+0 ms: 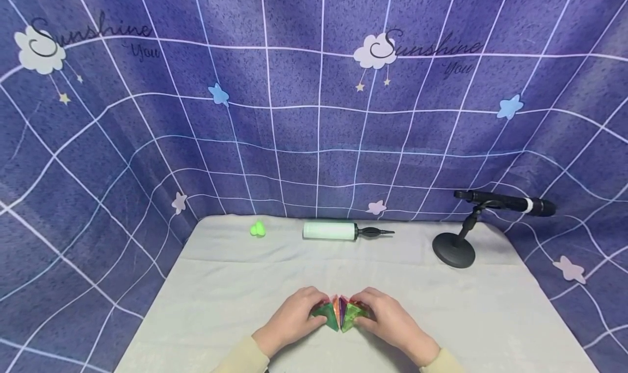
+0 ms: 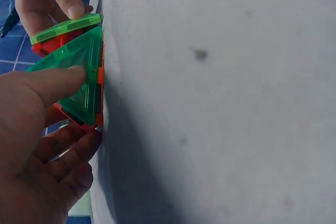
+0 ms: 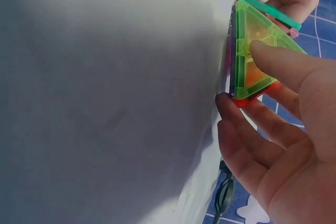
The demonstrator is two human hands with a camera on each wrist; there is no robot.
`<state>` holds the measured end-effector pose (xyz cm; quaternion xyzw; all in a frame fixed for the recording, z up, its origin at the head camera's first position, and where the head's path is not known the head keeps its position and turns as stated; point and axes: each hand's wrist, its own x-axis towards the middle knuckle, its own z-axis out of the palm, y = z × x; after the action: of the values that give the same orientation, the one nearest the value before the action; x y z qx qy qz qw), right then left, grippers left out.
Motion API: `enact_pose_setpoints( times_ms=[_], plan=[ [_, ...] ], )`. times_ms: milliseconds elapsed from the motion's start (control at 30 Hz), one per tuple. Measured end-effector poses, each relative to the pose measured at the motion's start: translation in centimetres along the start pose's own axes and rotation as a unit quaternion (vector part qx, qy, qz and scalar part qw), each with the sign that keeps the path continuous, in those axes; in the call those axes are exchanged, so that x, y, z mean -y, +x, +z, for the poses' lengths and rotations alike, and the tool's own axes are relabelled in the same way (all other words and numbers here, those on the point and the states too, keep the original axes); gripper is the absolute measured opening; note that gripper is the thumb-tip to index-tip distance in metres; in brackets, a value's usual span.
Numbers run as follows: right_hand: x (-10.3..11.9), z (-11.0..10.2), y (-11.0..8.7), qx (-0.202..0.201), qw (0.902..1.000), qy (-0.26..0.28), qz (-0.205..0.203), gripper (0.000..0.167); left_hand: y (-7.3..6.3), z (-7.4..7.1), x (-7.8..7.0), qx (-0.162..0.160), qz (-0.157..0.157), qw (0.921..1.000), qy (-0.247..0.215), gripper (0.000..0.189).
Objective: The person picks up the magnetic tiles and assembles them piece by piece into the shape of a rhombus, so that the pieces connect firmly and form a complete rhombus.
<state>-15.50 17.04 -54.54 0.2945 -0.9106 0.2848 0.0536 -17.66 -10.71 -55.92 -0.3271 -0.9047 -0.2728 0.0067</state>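
Note:
Two small pyramids of translucent triangular magnetic tiles stand close together near the front of the table. My left hand (image 1: 297,317) grips the left pyramid (image 2: 84,98), thumb on its dark green face and fingers at the far side. Red and orange tiles show on that one. The right pyramid (image 3: 255,20) has a lime green face, with purple and red tiles behind it. My right hand (image 1: 392,319) holds it, thumb pressed on the lime face. In the head view, an orange tile (image 1: 336,306) and a purple tile (image 1: 343,306) face each other across a narrow gap.
Along the back of the white-covered table (image 1: 245,286) lie a bright green small object (image 1: 258,229) and a pale hand pump (image 1: 330,231) with a black nozzle. A black microphone (image 1: 515,202) on a round-based stand (image 1: 454,250) occupies the back right. A blue gridded curtain (image 1: 294,127) hangs behind.

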Motion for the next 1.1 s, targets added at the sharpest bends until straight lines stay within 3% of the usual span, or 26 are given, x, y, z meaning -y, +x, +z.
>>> enact_pose_setpoints(
  times_ms=[433,867,1100],
  plan=[
    [0.8,-0.2,0.6,-0.003,0.9998,-0.01,-0.014,0.038,-0.1,-0.2,-0.1,0.016,-0.009,0.9998,0.004,0.036],
    [1.3,-0.3,1.0,0.007,0.9996,-0.006,-0.025,0.038,-0.2,-0.4,-0.2,-0.002,0.012,0.9997,0.019,0.034],
    [1.2,-0.2,1.0,0.006,0.9997,-0.008,-0.02,0.038,-0.1,-0.1,-0.3,-0.001,0.006,0.9998,0.02,0.034]
  ],
)
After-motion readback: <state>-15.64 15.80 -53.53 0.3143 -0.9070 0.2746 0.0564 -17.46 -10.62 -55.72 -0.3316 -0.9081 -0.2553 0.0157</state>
